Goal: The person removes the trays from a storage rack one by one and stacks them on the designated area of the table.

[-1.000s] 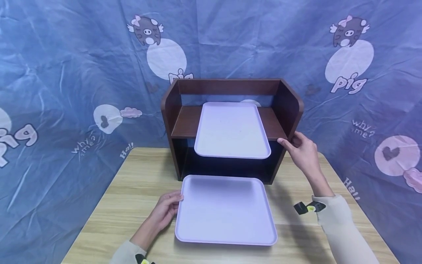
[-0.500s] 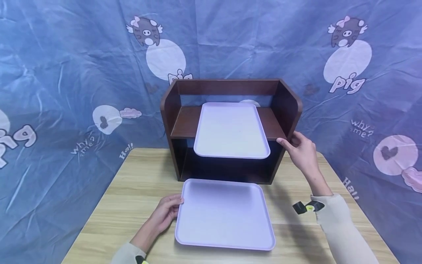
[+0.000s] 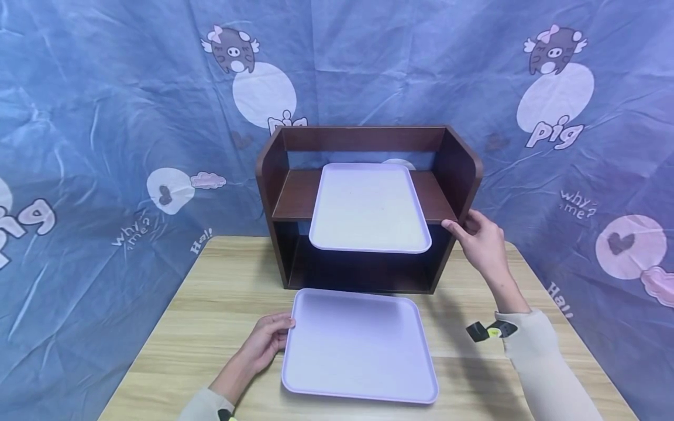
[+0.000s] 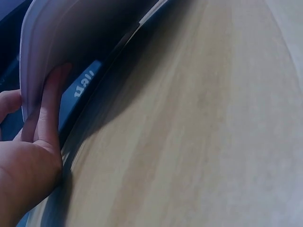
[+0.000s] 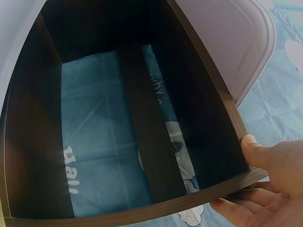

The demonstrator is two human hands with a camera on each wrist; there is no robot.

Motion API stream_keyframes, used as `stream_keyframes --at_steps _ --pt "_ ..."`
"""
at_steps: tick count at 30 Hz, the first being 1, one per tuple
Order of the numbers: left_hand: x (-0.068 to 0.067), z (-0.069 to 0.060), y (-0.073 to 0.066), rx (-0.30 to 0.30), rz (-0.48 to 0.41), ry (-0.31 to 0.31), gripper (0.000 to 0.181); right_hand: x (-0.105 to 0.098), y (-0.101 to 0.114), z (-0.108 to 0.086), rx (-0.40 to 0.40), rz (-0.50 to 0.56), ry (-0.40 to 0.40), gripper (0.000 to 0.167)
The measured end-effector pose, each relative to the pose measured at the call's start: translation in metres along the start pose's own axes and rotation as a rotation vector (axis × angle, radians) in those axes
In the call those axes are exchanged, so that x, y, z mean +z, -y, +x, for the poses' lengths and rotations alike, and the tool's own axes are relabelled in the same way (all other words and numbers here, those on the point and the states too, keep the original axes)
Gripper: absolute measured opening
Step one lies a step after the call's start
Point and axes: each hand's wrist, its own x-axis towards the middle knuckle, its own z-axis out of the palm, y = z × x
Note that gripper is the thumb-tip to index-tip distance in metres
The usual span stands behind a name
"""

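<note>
My left hand (image 3: 265,341) pinches the left rim of a pale lilac tray (image 3: 360,351), thumb on the rim and fingers underneath. In the left wrist view the tray's underside (image 4: 90,33) is raised off the table on the hand's side. The right hand (image 3: 483,240) grips the front edge of a dark brown two-tier shelf (image 3: 368,138) at its right side panel. In the right wrist view the thumb touches the shelf board's front edge (image 5: 229,101), with the fingers around the side panel. A second lilac tray (image 3: 371,207) lies on the upper board and juts out over its front.
Below the upper tray is the shelf's dark lower compartment (image 3: 363,272). Everything stands on a light wood-grain table (image 3: 221,280). A blue printed cloth (image 3: 358,70) hangs behind and at both sides.
The lower tray has come toward me, away from the shelf, and turned slightly, its right side nearer me. My left hand moved slightly with it. The right hand, shelf and upper tray stay put.
</note>
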Motion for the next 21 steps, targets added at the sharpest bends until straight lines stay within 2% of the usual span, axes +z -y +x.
stream_keyframes --at_steps 8,15,18,21 --pt "-0.0016 0.0000 -0.0012 0.001 0.038 0.011 0.046 0.0011 -0.0005 -0.0003 0.005 0.003 -0.015 0.058" --pt "-0.0013 -0.0024 -0.0044 -0.004 0.100 0.007 0.048 0.0017 -0.0007 -0.0003 0.009 0.004 -0.010 0.059" --pt "-0.0009 -0.0028 -0.0062 -0.009 0.147 -0.006 0.050 0.0015 -0.0008 -0.0007 0.011 0.006 -0.009 0.059" --pt "0.0016 -0.0028 -0.0080 -0.011 0.225 -0.049 0.049 0.0017 -0.0009 -0.0010 0.013 0.006 -0.009 0.059"
